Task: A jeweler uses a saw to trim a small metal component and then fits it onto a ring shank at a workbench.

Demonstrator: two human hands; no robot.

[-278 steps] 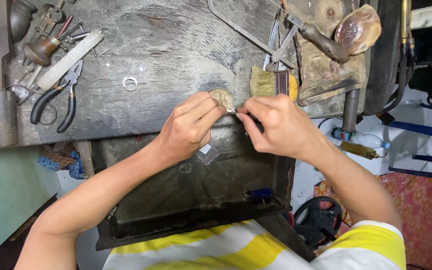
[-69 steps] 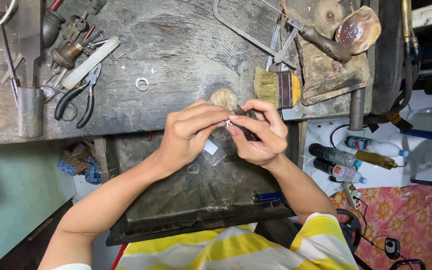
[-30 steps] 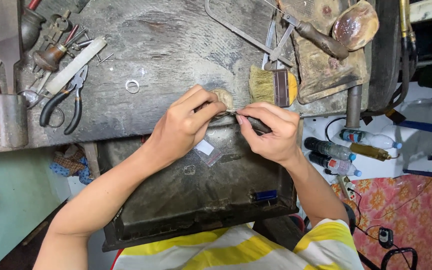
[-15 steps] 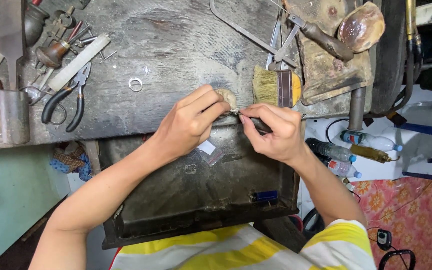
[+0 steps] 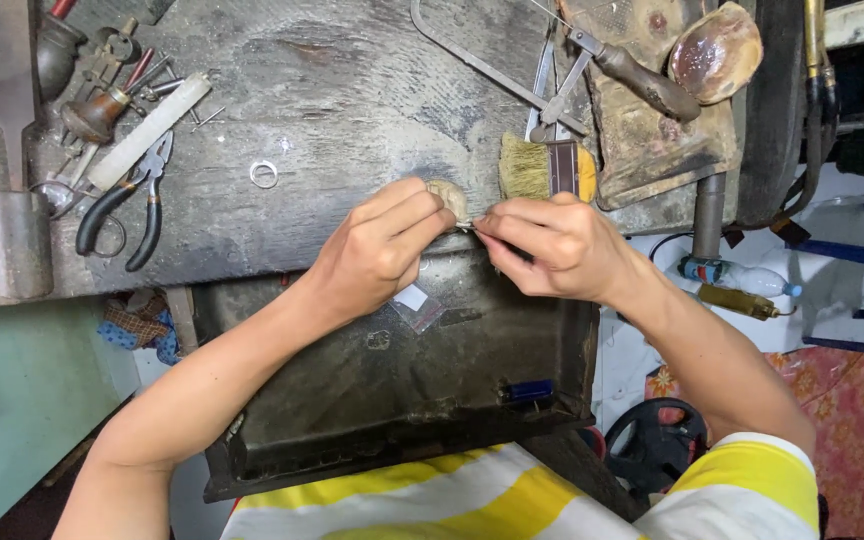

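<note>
My left hand (image 5: pixel 377 250) is curled at the front edge of a worn grey workbench (image 5: pixel 352 90), fingertips pinching something very small beside a round tan wooden peg (image 5: pixel 448 196). My right hand (image 5: pixel 552 245) meets it fingertip to fingertip and grips a thin dark tool whose tip points at the same spot. The tiny piece between the fingers is too small to make out. Below both hands a dark tray drawer (image 5: pixel 402 400) hangs open, with a small clear plastic bag (image 5: pixel 418 305) lying in it.
On the bench lie a small metal ring (image 5: pixel 264 174), black-handled pliers (image 5: pixel 122 215), a yellow-handled bristle brush (image 5: pixel 542 168), a saw frame (image 5: pixel 492 70), a shell-like dish (image 5: pixel 717 50) and several tools at the far left. A blue lighter (image 5: pixel 527 390) sits in the drawer.
Both hands stay pinched together at the bench edge near the peg. Over the earlier frames they shifted slightly up toward the bench; the view has drifted a little.
</note>
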